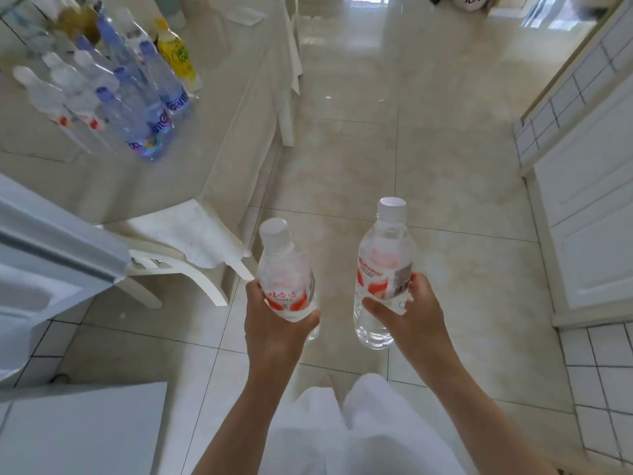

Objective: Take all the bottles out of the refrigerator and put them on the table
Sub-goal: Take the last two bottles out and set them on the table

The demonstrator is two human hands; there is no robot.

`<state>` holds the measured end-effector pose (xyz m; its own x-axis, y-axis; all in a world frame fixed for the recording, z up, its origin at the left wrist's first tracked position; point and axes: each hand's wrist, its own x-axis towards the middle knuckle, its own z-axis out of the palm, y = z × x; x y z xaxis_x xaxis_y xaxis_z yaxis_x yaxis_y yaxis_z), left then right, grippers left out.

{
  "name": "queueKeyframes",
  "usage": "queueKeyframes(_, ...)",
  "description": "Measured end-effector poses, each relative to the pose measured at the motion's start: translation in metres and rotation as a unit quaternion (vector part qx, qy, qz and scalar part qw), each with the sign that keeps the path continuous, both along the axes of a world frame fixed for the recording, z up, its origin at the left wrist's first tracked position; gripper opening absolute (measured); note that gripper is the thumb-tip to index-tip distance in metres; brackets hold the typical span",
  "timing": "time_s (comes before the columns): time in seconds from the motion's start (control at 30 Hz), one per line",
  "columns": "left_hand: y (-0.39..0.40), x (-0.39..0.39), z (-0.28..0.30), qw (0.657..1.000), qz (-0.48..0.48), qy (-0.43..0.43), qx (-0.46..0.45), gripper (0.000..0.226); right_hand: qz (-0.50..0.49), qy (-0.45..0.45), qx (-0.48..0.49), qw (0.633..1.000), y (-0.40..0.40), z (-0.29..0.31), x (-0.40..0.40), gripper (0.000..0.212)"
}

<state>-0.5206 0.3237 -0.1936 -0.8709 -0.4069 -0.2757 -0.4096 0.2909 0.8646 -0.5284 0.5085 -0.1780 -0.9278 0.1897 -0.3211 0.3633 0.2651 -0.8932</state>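
Two clear water bottles, upright with white caps upward, stand above the tiled floor (342, 132), the left bottle (286, 269) grasped by the left hand (274, 323), the right bottle (383, 265) by the right hand (411, 310), while roughly ten bottles (120, 87) cluster on the table (102, 186).

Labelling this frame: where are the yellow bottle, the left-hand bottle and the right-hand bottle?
yellow bottle (178, 56), head view, on its label.
left-hand bottle (284, 269), head view, on its clear shoulder.
right-hand bottle (383, 248), head view, on its upper body.

A pale glossy table (113, 186) carries a cluster of upright bottles (113, 87) near its far left corner
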Motion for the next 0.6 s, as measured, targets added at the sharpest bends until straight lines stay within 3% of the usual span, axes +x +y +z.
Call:
queueKeyframes(0.37,0.041,-0.153,-0.003,0.996,0.083,0.02,0.016,0.084,0.093,-0.009,-0.033,0.995,0.027,0.0,-0.181,0.052)
queueKeyframes(0.6,0.062,-0.244,0.012,0.979,0.193,0.059,0.027,0.086,0.189,0.032,0.012,0.981,0.045,0.009,-0.315,0.05)
